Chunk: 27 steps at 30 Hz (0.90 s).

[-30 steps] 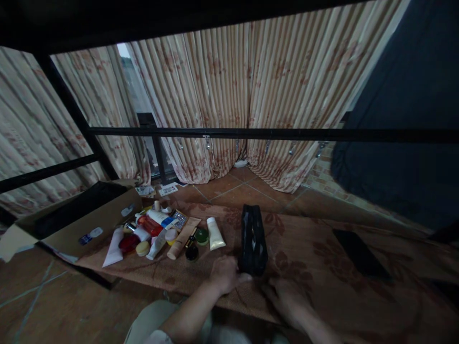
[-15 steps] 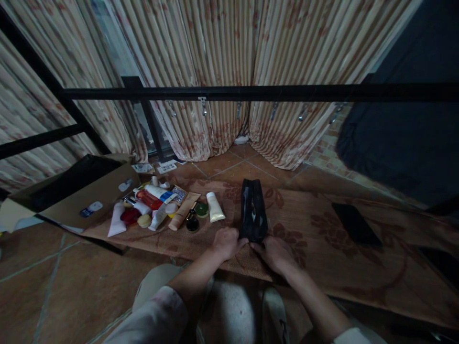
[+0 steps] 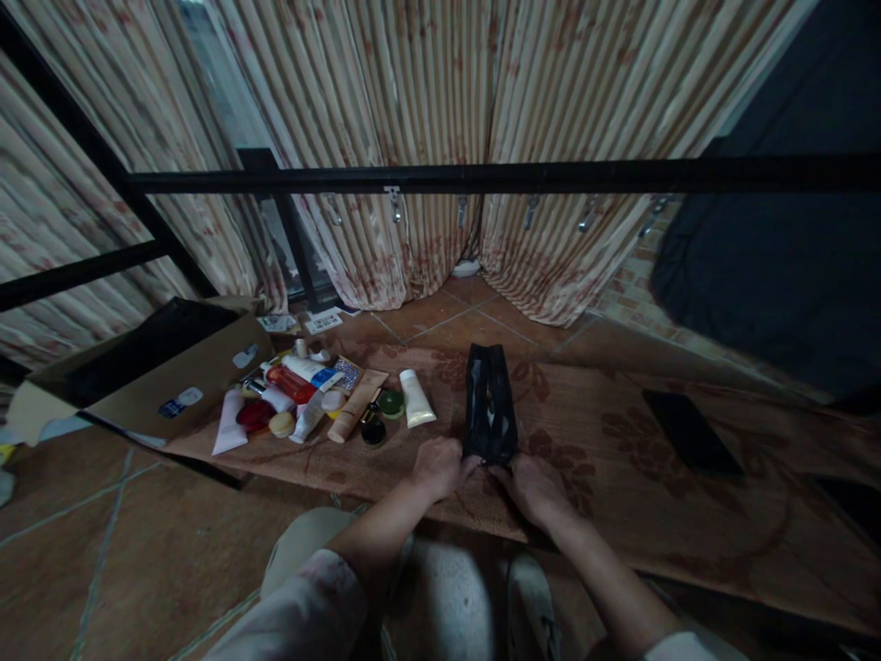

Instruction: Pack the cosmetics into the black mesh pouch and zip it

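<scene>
A black pouch [image 3: 490, 404] stands lengthwise on the cloth-covered bench [image 3: 592, 496], its top showing a dark slit with something pale inside. My left hand [image 3: 440, 466] is closed on the pouch's near left corner, the thumb against its front end. On the near right corner, my right hand [image 3: 535, 488] is closed likewise, with its thumb pointing at the other one. Left of the pouch lies a cream tube with a white cap [image 3: 417, 400]. Beside that are a green round jar [image 3: 391, 404], a small black bottle [image 3: 373, 428] and a beige tube [image 3: 356, 408].
More cosmetics are heaped at the left, among them a pink tube [image 3: 231, 422] and a red bottle [image 3: 289, 384]. An open cardboard box [image 3: 206, 376] stands beyond them. A black phone-like slab [image 3: 692, 431] lies to the right. A black metal rail [image 3: 440, 178] crosses before the curtains.
Both hands keep their grip at the pouch's near end, and the pouch stays in place. The whole view has shifted very slightly.
</scene>
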### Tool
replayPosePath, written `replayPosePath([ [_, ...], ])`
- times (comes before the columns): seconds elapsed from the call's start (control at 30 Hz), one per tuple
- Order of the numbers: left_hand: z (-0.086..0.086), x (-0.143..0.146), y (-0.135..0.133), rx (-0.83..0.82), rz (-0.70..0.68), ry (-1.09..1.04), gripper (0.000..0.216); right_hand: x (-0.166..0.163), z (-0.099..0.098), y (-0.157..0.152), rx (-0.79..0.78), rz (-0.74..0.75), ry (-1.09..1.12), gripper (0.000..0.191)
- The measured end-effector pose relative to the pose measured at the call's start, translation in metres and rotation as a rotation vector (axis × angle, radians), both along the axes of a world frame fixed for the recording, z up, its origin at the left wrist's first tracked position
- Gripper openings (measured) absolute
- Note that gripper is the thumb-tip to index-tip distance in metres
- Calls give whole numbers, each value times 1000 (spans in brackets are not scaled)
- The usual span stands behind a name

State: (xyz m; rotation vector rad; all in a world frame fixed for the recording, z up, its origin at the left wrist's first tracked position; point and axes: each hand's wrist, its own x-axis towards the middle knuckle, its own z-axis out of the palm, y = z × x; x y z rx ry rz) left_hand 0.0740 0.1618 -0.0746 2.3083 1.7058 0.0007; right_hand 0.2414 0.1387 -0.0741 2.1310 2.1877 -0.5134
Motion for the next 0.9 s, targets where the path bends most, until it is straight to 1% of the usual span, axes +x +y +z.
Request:
replayPosePath([
  [0.17,0,0,1,-23,6,-1,47,1,-5,1,6,3,17,41],
  [0.5,0,1,1,-71,-4,9,45,4,-14,2,39,4,106,36],
  [0.73,2,1,-1,-81,1,-8,43,9,-24,4,38,-14,184,34],
  [0.9,0,2,0,-85,9,-25,44,11,-26,6,-17,11,220,37],
])
